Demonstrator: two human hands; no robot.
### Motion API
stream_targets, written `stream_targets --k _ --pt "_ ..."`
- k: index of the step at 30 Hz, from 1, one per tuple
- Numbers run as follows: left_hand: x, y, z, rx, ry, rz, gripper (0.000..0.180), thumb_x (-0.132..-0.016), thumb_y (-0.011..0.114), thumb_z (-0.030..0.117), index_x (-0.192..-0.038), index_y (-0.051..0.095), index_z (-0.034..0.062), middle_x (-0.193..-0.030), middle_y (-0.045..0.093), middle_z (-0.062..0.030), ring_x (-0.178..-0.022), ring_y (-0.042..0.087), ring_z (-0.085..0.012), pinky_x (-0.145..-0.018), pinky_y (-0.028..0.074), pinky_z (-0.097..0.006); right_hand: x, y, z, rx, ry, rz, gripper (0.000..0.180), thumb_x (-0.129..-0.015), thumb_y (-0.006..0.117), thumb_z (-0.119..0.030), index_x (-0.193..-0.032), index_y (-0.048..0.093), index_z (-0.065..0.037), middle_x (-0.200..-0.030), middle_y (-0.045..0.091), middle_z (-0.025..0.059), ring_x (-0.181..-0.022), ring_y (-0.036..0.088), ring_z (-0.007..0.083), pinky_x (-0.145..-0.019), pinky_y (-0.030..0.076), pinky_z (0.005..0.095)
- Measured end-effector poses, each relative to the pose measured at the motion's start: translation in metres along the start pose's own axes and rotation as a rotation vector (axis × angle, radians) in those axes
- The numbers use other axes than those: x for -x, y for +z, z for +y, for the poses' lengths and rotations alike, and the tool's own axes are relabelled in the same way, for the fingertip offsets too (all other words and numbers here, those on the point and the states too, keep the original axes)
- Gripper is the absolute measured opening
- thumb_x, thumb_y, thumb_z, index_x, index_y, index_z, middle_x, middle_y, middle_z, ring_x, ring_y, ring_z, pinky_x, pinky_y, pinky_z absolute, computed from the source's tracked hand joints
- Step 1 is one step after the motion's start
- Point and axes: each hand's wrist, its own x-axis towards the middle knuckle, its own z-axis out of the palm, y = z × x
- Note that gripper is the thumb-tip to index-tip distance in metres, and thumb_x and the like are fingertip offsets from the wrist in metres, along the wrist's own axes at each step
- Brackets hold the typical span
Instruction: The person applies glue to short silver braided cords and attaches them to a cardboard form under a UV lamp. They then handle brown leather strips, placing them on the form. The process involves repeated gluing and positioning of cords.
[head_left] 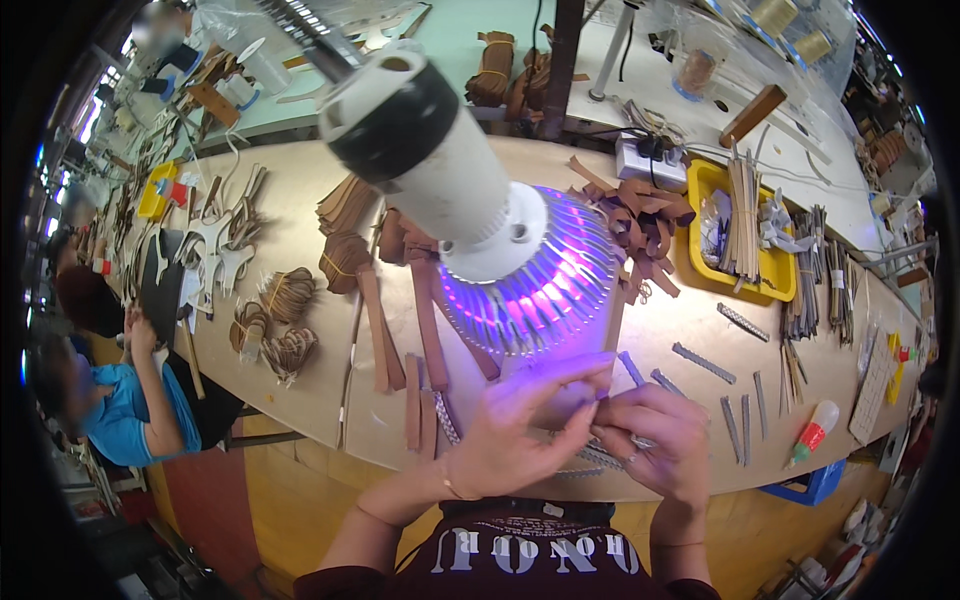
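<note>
Under the lit purple lamp, my hands meet close to the table's near edge. My left hand has its index finger reaching over toward the right fingertips, its thumb bent in below. The fingers of my right hand are curled into a pinch against the left thumb. Whatever sits between the fingertips is too small and covered to make out. Short grey braided strips lie to the right of my hands, and others show partly beneath them. A pale braided strip lies by my left wrist, beside flat brown strips.
The lamp's thick white-and-black neck hangs over the table's middle. Behind are brown strip piles and a yellow tray. Tied brown bundles lie left. A red-and-clear bottle lies right. A co-worker in blue sits far left.
</note>
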Motion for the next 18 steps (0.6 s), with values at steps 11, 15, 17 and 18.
stream_targets --k 11,15,17,18 --pt "0.033 0.002 -0.022 0.727 -0.507 -0.177 0.031 -0.095 0.061 0.002 -0.125 0.058 -0.0040 -0.103 0.070 -0.0150 -0.084 0.069 -0.0151 -0.077 0.057 -0.028 0.015 0.031 0.028 -0.933 0.396 0.695 0.011 -0.087 0.061 0.004 -0.094 0.053 0.002 -0.081 0.064 0.0120 -0.060 0.061 0.0139 -0.056 0.052 0.0240" --pt "0.028 -0.035 -0.041 0.534 -0.593 -0.171 0.025 -0.093 0.063 0.002 -0.117 0.061 -0.0048 -0.099 0.070 -0.0101 -0.078 0.069 -0.0128 -0.073 0.055 -0.023 0.027 0.049 0.050 -0.981 0.442 0.805 0.027 -0.089 0.060 0.006 -0.113 0.049 -0.001 -0.085 0.066 0.0119 -0.064 0.063 0.0139 -0.059 0.053 0.0257" --pt "0.024 -0.042 -0.050 0.519 -0.589 -0.084 0.021 -0.092 0.065 0.001 -0.112 0.061 -0.0056 -0.097 0.069 -0.0105 -0.078 0.069 -0.0137 -0.073 0.055 -0.023 0.030 0.063 0.055 -1.005 0.486 0.803 0.034 -0.090 0.059 0.006 -0.120 0.046 -0.002 -0.087 0.067 0.0116 -0.064 0.063 0.0144 -0.060 0.054 0.0263" --pt "0.022 -0.043 -0.053 0.518 -0.585 -0.029 0.020 -0.091 0.066 0.001 -0.109 0.060 -0.0057 -0.097 0.068 -0.0106 -0.078 0.070 -0.0142 -0.073 0.055 -0.023 0.031 0.068 0.057 -1.029 0.504 0.791 0.038 -0.090 0.059 0.006 -0.124 0.044 -0.003 -0.088 0.067 0.0115 -0.064 0.063 0.0147 -0.061 0.054 0.0266"
